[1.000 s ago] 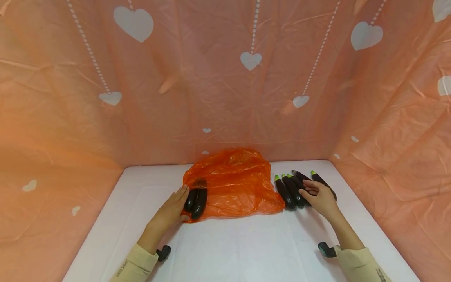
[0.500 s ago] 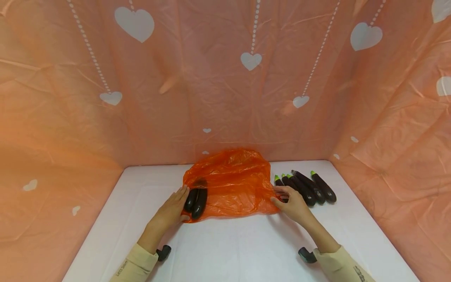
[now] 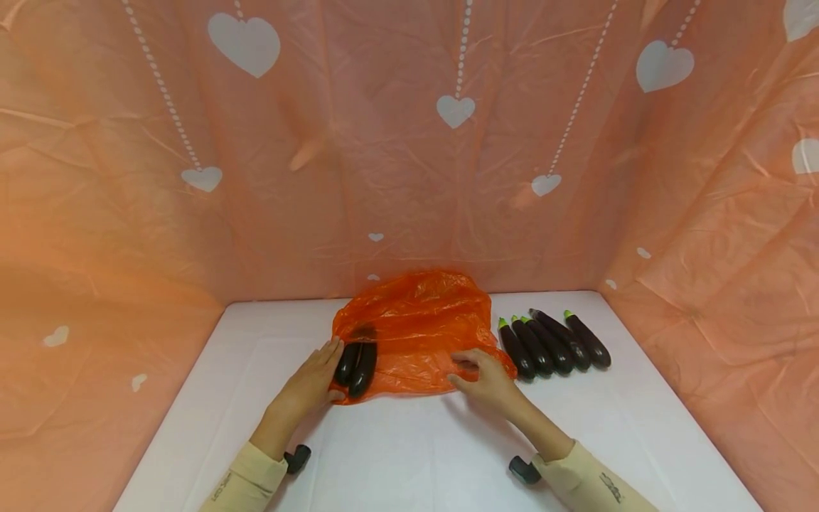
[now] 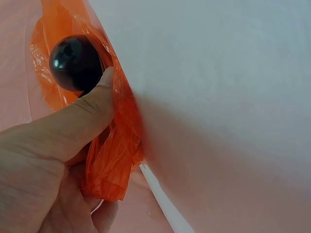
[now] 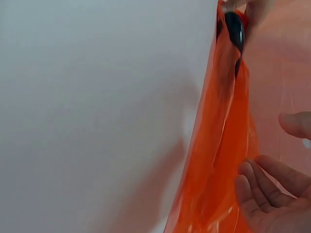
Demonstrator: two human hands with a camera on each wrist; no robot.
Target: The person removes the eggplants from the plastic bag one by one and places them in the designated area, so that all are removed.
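Note:
An orange plastic bag (image 3: 419,355) lies flat on the table, its left end around two dark eggplants (image 3: 362,370). My left hand (image 3: 310,380) holds the left edge of that bag beside them. In the left wrist view, the thumb (image 4: 92,104) lies against the bag's film (image 4: 124,126), near the rounded end of an eggplant (image 4: 75,63). Over the bag's right part is my right hand (image 3: 489,384), fingers loosely bent with nothing between them. The right wrist view shows its thumb (image 5: 297,124) well apart from the fingers (image 5: 267,187).
Several eggplants (image 3: 553,345) with green stem ends lie side by side right of the bag. The white table (image 3: 409,455) has an orange curtain (image 3: 409,178) with white hearts behind it and at both sides. A small black device (image 3: 525,471) sits at each wrist.
My right hand has moved left, from above the row of eggplants to over the bag, uncovering the row. The left hand, the bag and the two eggplants in it have stayed in place.

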